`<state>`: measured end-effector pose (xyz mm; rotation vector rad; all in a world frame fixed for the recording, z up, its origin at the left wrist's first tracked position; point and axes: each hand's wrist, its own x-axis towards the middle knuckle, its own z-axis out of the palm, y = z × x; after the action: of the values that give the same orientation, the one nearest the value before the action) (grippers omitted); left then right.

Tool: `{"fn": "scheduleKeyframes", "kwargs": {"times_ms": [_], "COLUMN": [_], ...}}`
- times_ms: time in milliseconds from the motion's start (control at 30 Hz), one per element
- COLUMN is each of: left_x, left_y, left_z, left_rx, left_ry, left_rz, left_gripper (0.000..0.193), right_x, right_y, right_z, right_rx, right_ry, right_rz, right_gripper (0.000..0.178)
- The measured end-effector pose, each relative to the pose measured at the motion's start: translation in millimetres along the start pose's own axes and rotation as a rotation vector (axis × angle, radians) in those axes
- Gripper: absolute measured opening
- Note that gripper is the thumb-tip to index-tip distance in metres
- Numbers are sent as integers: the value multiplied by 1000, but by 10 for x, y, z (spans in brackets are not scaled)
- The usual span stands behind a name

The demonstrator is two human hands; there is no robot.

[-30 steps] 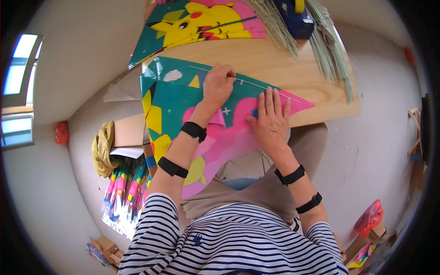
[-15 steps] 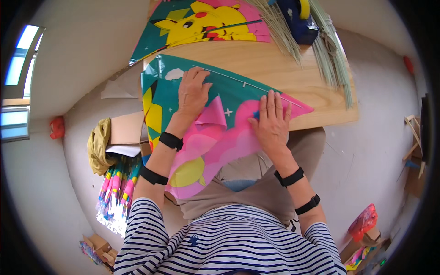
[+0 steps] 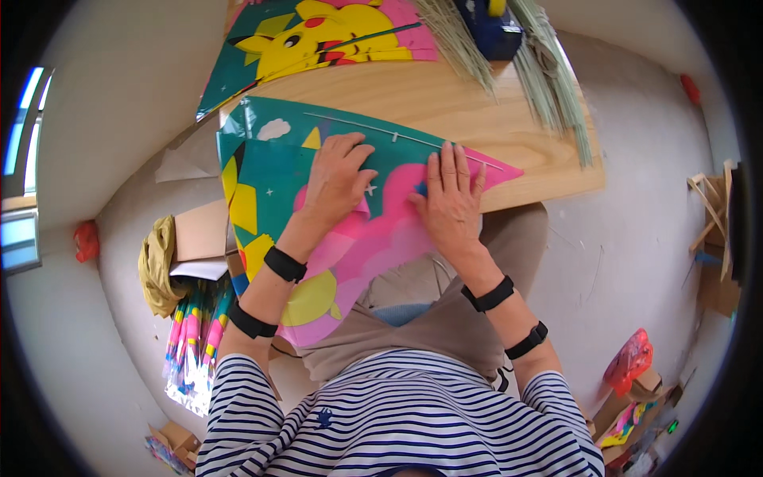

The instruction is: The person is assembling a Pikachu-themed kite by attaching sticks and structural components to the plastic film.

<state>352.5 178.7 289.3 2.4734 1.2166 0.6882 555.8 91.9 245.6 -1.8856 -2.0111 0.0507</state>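
A green and pink printed kite sail lies across the table edge, its lower part hanging over my lap. A thin pale rod runs along its far edge toward the pointed pink tip, with a small white piece midway. My right hand lies flat on the pink part, its fingers apart and the fingertips at the rod. Nearer the middle, my left hand rests on the sail with loosely bent fingers and grips nothing that I can see. Part of the print under it is hidden.
Another printed kite sail with yellow figures lies at the far side of the wooden table. Bundles of thin sticks and a dark blue tape dispenser are at the far right. An open cardboard box stands left.
My left hand has drawn back from the rod toward me, and the folded pink flap beside it now lies flatter. My right hand stays on the sail near the tip. The whole view has shifted slightly.
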Motion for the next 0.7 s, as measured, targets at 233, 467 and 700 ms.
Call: {"fn": "scheduleKeyframes", "kwargs": {"times_ms": [233, 467, 700], "left_x": [-13, 8, -44], "left_y": [38, 92, 417], "left_z": [40, -3, 24], "left_rx": [5, 26, 42], "left_ry": [-19, -46, -146], "left_rz": [-7, -1, 57], "left_gripper": [36, 37, 45], "right_x": [-6, 17, -199], "right_y": [-6, 84, 916], "right_z": [5, -241, -507], "right_rx": [19, 63, 315], "right_ry": [24, 94, 274], "right_rz": [5, 37, 290], "right_gripper": [78, 68, 35]}}
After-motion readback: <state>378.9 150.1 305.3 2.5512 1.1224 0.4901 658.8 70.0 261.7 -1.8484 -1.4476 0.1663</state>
